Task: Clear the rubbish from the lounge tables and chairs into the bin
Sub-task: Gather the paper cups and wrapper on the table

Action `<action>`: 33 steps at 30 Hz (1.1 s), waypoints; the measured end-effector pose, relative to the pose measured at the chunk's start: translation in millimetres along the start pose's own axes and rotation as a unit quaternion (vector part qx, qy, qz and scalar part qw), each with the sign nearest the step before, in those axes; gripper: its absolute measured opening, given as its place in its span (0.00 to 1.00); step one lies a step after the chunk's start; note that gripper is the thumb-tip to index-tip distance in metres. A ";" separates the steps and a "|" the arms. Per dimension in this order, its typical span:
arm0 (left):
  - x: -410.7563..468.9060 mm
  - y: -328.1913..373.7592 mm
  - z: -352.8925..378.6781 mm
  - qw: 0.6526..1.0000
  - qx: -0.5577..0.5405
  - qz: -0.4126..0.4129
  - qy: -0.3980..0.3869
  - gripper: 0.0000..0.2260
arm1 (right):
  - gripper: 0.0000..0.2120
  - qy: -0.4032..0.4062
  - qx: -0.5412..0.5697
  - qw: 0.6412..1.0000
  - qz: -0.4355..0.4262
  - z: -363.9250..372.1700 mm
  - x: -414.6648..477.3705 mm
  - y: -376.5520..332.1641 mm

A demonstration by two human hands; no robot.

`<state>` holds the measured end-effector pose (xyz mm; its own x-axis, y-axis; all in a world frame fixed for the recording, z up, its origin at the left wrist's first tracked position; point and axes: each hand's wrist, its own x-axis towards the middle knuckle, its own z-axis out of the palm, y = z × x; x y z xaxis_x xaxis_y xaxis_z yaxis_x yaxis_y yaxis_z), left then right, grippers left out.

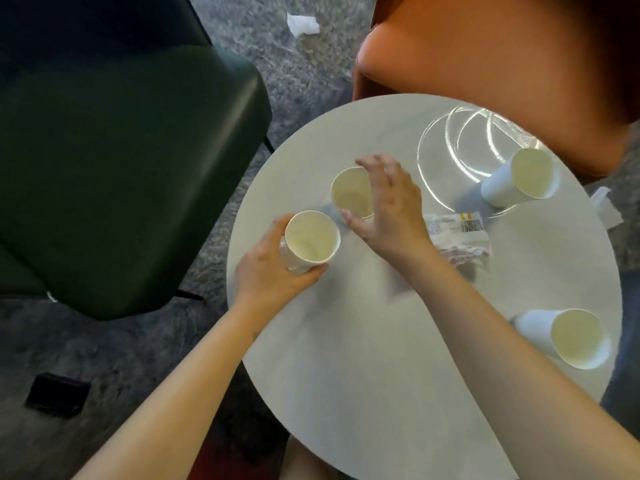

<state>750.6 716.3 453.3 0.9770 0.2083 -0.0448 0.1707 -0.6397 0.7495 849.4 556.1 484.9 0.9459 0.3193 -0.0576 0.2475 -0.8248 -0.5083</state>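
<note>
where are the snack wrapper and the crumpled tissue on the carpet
snack wrapper (460,237): head view, its white middle
crumpled tissue (303,24): head view, its middle

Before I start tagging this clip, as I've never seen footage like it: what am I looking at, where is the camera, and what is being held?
There is no machine here. These are a person's two bare hands, filmed by one wide-angle camera worn on the head and looking down. The left hand grips a paper cup with crumpled paper against it. The right hand is spread open around a second cup, not clearly gripping it. Also on the round table are a third cup by clear plastic plates, a fourth cup and a wrapper.
</note>
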 end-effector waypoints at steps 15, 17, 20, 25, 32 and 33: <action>23.9 -25.5 -1.8 0.999 -0.007 0.031 -0.012 0.32 | 0.39 -0.061 0.082 0.994 0.029 7.8 3.8 6.4; 24.1 -27.0 -3.5 1.000 -0.008 0.026 -0.016 0.32 | 0.44 -0.084 0.083 0.992 0.039 5.0 -1.0 7.8; 22.7 -28.8 -4.2 1.000 -0.010 0.018 -0.020 0.33 | 0.46 -0.091 0.110 0.989 0.030 2.3 -7.1 5.1; 21.7 -26.6 -2.0 0.999 -0.013 0.003 -0.037 0.33 | 0.40 -0.081 0.054 0.995 0.008 2.9 -10.6 5.9; 17.0 -24.9 8.0 0.999 -0.037 -0.007 -0.039 0.32 | 0.31 -0.054 0.013 0.998 0.023 -1.2 -11.9 12.7; 15.8 -25.0 7.2 0.998 -0.035 -0.002 -0.042 0.33 | 0.29 -0.049 0.011 0.998 0.025 -1.7 -11.3 13.4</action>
<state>762.7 730.3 429.1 0.9842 0.1454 -0.1007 0.1676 -0.5844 0.7939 842.4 540.7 480.2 0.9317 0.3232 -0.1656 0.1952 -0.8304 -0.5219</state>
